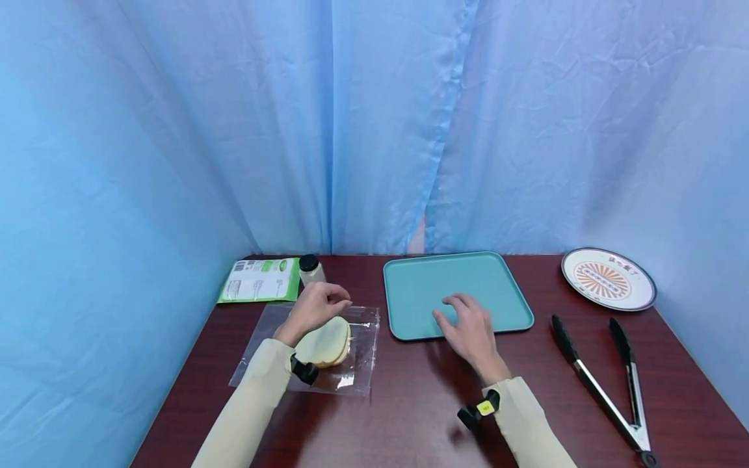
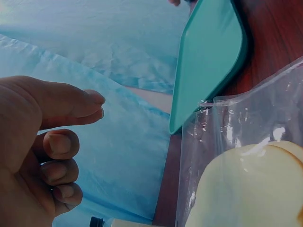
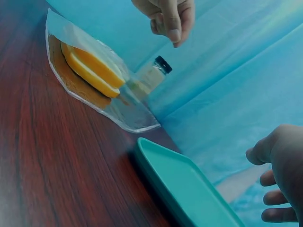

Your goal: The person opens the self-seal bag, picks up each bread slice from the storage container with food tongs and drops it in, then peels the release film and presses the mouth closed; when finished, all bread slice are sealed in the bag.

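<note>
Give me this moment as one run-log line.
left hand: empty, fingers curled, above clear bag; bread slices: inside bag; right hand: empty, over tray; tongs: spread, on table

Slvs [image 1: 248,403] are running long, cream; blk wrist unit [image 1: 305,371] is sitting on L; matching R unit [image 1: 469,416] is showing yel. label [image 1: 486,408] w/ dk marks.

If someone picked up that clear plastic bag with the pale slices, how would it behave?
The clear plastic bag would probably sag and crumple, since its film looks thin and wrinkled. Its glossy surface might feel slippery. The pale slices lie stacked with space around them, so they could slide if tilted.
</note>
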{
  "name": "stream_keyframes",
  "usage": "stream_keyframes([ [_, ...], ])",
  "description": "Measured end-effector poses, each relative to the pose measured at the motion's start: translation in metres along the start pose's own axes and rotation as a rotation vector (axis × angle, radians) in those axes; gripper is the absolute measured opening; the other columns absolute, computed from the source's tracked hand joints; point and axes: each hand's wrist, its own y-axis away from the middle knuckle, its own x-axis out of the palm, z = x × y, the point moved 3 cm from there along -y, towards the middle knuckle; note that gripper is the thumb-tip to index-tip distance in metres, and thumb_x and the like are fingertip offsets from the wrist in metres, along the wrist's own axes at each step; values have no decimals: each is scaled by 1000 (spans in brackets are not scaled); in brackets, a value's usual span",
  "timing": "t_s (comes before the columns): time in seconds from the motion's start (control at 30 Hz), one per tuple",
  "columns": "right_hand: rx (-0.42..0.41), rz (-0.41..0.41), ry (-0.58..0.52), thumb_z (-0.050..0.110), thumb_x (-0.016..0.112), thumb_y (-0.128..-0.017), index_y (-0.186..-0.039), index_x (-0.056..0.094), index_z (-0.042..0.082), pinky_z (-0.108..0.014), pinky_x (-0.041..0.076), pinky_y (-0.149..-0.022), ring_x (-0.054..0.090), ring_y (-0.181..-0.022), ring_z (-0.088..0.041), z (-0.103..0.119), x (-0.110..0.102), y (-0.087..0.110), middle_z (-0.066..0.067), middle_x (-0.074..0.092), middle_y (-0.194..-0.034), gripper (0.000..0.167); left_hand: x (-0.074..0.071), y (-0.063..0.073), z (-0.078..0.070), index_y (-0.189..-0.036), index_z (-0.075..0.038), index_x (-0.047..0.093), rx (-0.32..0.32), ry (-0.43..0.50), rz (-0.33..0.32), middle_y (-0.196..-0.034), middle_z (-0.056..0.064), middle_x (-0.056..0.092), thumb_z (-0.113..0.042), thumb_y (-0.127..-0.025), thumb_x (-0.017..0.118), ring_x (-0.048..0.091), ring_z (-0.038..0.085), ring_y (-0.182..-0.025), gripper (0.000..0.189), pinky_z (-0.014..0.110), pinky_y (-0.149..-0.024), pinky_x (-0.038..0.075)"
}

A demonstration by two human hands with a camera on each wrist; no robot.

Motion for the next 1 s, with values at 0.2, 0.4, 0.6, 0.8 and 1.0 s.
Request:
stream_keyframes([
  [0.2, 140, 177, -53, 31, 71, -92, -113, 73, 5, -51, 53, -91, 65, -111, -34, 5, 19, -7, -16, 70, -117, 34, 3, -8, 3, -95, -8, 79, 6, 21, 6, -85, 6, 75, -14, -90, 72, 55, 10, -66, 10, 23, -62, 45],
  [0.4, 191, 268, -103, 31, 67, -95, -119, 71, 5, -49, 54, -89, 68, -106, -32, 12, 33, -17, -16, 71, -119, 36, 8, -20, 7, -93, -9, 79, 8, 43, 1, -79, 4, 72, -14, -90, 72, 53, 9, -63, 9, 23, -61, 43],
  [0.6, 195, 343, -126, 30, 65, -96, -123, 70, 5, -48, 54, -92, 68, -108, -31, 20, 49, -25, -14, 71, -121, 37, 13, -29, 15, -93, -8, 79, -13, 49, 15, -79, 5, 72, -14, -90, 72, 55, 10, -65, 9, 25, -61, 45],
  [0.8, 207, 410, -142, 30, 65, -96, -126, 68, 6, -47, 54, -91, 69, -105, -29, 27, 63, -30, -14, 70, -124, 38, 19, -38, 24, -103, -7, 78, -72, 48, 69, -97, 8, 76, -15, -91, 72, 63, 14, -78, 16, 28, -70, 53],
  [1.0, 209, 458, -150, 28, 65, -96, -128, 68, 8, -46, 54, -93, 69, -108, -29, 32, 73, -34, -12, 70, -126, 37, 24, -46, 28, -112, -5, 75, -132, 54, 167, -109, 11, 75, -15, -91, 72, 67, 19, -91, 24, 35, -81, 58],
])
